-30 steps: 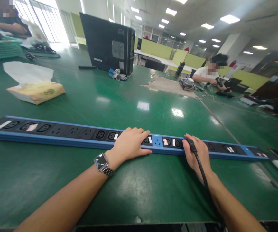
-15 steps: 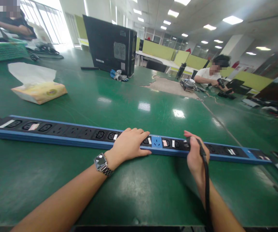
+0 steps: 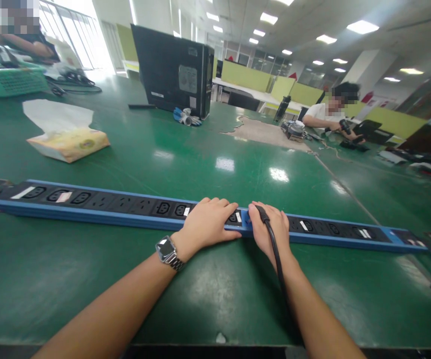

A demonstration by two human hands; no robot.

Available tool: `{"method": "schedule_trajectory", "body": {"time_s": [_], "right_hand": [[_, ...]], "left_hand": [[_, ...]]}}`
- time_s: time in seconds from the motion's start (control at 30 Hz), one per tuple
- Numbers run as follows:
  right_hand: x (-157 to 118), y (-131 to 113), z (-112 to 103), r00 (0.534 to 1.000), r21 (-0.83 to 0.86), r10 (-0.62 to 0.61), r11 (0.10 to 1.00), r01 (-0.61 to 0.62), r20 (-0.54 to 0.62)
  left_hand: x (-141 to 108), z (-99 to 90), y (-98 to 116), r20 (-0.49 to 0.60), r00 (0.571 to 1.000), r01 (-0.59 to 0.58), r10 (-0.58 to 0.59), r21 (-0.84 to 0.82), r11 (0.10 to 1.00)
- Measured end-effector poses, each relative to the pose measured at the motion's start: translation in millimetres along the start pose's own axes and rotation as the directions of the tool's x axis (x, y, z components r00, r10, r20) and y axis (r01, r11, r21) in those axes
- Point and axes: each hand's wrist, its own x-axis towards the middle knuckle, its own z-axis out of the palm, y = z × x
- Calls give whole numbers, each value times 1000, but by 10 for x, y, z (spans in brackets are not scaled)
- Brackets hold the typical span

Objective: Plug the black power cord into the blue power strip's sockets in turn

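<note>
A long power strip (image 3: pixel 88 217) lies flat on the green surface (image 3: pixel 200 299), in front of the person. Its long side runs from left to right, across both arms, and its row of holes faces up.

The left hand (image 3: pixel 208 222) lies over the middle of the strip. Its fingers are close together on top and its thumb is along the near side, so it seems to hold the strip still.

The right hand (image 3: pixel 271 228) is just to the right of it, also over the strip. Its fingers are pinched on a black plug (image 3: pixel 262 214). A black cord (image 3: pixel 277 259) comes out of the plug and hangs down along the right wrist toward the near edge.

The spot that matters most is the blue socket (image 3: pixel 246 217), between the two hands. It is just to the left of the right fingers, which partly cover it. The right hand is nearer to it than the left. I cannot tell if the plug touches it, because the tip is hidden.
</note>
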Motion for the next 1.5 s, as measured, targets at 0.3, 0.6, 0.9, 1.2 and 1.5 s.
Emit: {"method": "schedule_trajectory", "body": {"time_s": [0.3, 0.6, 0.9, 1.2, 1.5], "right_hand": [[-202, -67, 132, 986, -201, -119, 975, 95, -113], [-209, 63, 119, 977, -249, -201, 952, 178, -70], [73, 457, -433, 847, 137, -366, 930, 340, 384], [399, 913, -353, 999, 28, -39, 999, 39, 8], [336, 879, -367, 997, 4, -67, 998, 67, 50]], "left_hand": [[-3, -13, 19, -10, 1000, -6, 6, 3, 1000], [-2, -14, 20, -7, 1000, 8, -8, -15, 1000], [-30, -96, 22, -75, 997, -43, 31, -171, 984], [81, -127, 118, -104, 994, -53, 18, -345, 937], [128, -91, 127, -94, 990, -131, 103, -370, 920]]}}
